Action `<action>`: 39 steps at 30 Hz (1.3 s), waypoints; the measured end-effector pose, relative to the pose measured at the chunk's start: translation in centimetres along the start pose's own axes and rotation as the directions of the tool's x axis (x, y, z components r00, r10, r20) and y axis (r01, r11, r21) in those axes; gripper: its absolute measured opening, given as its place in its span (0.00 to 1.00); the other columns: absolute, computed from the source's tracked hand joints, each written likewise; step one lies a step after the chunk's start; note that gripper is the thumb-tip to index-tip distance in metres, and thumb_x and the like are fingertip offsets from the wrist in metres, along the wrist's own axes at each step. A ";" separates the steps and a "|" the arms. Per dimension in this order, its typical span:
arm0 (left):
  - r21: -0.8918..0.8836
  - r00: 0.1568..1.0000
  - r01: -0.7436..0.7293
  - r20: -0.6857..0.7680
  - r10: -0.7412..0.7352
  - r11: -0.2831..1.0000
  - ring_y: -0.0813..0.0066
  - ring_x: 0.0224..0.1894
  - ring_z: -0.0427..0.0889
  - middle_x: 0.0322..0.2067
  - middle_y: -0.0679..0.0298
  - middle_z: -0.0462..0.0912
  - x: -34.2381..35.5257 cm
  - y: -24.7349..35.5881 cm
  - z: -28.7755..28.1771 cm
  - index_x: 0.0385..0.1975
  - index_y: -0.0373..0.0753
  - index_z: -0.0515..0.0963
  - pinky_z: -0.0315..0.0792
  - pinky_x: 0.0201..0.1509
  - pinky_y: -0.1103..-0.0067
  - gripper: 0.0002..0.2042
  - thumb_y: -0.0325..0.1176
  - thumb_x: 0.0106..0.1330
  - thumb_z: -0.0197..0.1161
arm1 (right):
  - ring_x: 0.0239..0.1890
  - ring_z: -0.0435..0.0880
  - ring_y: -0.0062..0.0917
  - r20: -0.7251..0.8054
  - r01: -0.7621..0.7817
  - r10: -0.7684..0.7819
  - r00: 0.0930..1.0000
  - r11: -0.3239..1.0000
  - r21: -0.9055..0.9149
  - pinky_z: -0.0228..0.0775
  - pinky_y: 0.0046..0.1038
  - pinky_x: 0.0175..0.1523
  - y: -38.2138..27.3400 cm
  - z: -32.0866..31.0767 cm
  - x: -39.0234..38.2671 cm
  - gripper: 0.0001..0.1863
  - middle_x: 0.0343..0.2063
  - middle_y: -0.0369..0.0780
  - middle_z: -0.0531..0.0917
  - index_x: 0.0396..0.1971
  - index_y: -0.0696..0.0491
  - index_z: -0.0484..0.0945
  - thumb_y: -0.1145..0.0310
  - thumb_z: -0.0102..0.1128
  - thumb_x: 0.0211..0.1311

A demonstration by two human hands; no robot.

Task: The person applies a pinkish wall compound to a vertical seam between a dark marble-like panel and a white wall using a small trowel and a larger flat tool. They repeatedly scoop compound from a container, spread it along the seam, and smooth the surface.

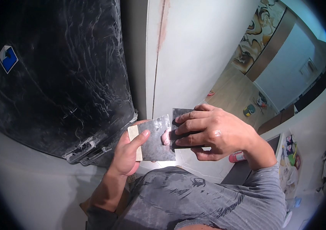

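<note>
In front of my chest, my left hand (125,155) grips a flat metal putty knife (151,143) by its pale edge, with the thumb lying on top of the blade. A small lump of pinkish putty (165,138) sits near the blade's right side. My right hand (218,132) is closed around a second, darker flat scraper (179,113), its fingers spread across the face. The two blades meet or nearly meet beside the putty; I cannot tell if they touch. Part of the darker scraper is hidden under my fingers.
A large black panel (55,76) under wrinkled film, with a blue-and-white sticker (8,59), fills the left. A white wall edge (193,50) carries a reddish vertical streak. Right lie a dark bucket (249,110), a red container (237,156) and cluttered shelf items (291,149).
</note>
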State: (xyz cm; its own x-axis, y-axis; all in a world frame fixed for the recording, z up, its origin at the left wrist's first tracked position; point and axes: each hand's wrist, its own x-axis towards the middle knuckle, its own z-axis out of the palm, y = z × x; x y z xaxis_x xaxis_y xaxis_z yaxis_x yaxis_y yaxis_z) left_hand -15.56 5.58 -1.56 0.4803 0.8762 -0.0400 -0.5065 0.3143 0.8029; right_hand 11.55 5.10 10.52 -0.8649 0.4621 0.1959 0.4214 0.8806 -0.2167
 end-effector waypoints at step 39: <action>-0.318 0.993 -0.107 -0.076 0.087 0.942 0.75 0.48 0.86 0.51 0.66 0.87 0.6 -2.2 1.4 0.64 0.44 0.76 0.78 0.39 0.74 0.17 0.43 0.83 0.56 | 0.60 0.84 0.42 -0.437 0.002 0.128 0.890 0.959 0.283 0.75 0.43 0.68 5.5 6.3 -0.3 0.26 0.54 0.48 0.85 0.53 0.53 0.91 0.73 0.66 0.50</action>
State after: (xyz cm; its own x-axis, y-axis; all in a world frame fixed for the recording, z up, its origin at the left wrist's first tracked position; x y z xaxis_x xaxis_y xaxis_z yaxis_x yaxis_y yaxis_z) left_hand -13.17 4.93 -2.57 0.3786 0.9255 -0.0145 -0.7564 0.3184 0.5714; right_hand 12.42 9.12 3.29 -0.5968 0.5697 0.5650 0.3256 0.8156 -0.4784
